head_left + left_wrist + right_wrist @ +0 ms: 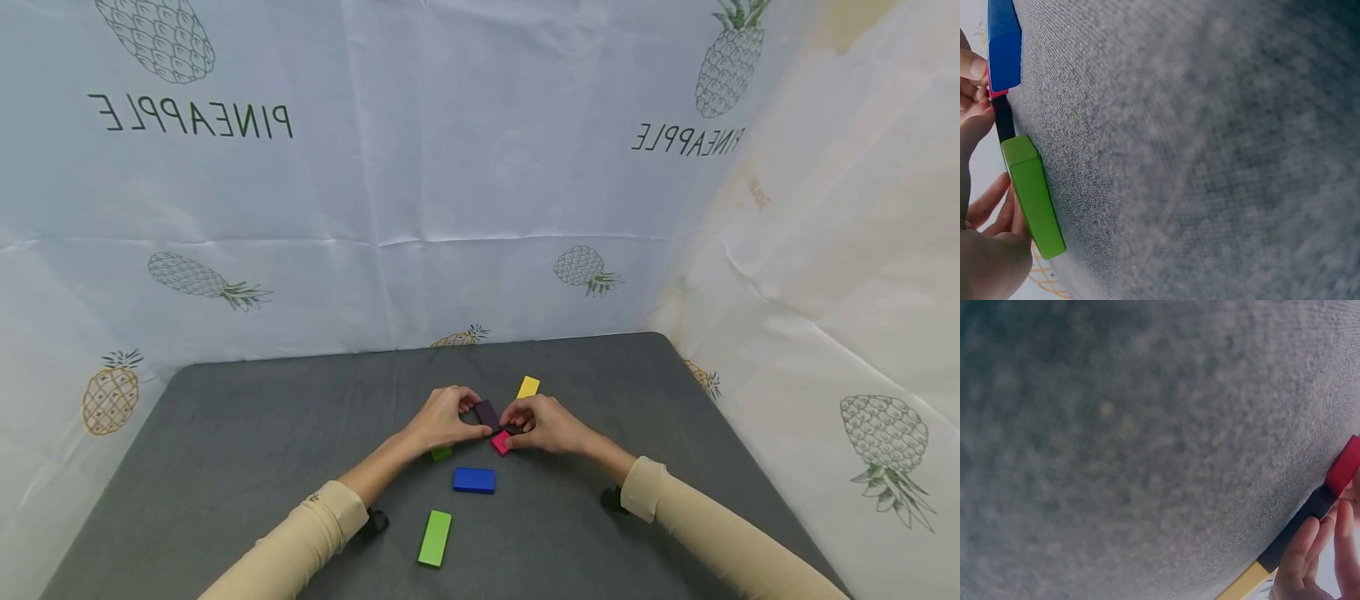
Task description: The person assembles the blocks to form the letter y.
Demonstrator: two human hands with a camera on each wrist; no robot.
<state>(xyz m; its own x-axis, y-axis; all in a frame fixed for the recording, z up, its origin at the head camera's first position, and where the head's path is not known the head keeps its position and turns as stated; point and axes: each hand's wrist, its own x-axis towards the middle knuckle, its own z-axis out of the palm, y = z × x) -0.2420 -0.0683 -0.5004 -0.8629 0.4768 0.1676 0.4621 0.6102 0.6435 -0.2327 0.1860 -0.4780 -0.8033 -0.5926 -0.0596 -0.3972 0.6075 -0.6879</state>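
Observation:
In the head view my left hand (447, 418) pinches a dark purple-black block (487, 416) between its thumb and fingertips. Close on its right, my right hand (553, 425) has its thumb and fingers about a black block (513, 429), partly hidden under them. A red block (501, 442) lies between the two hands, by the right thumb. In the right wrist view the fingers (1300, 553) lie against the black block (1297, 530), with the red block (1344, 466) at its far end. A green block (1036, 203) stands in front of the left fingers in the left wrist view.
Beyond the right hand lies a yellow block (528, 386). Nearer to me are a blue block (474, 480) and a second green block (435, 539), all on the dark grey table (300, 417). A white curtain (480, 167) with pineapple prints hangs behind it.

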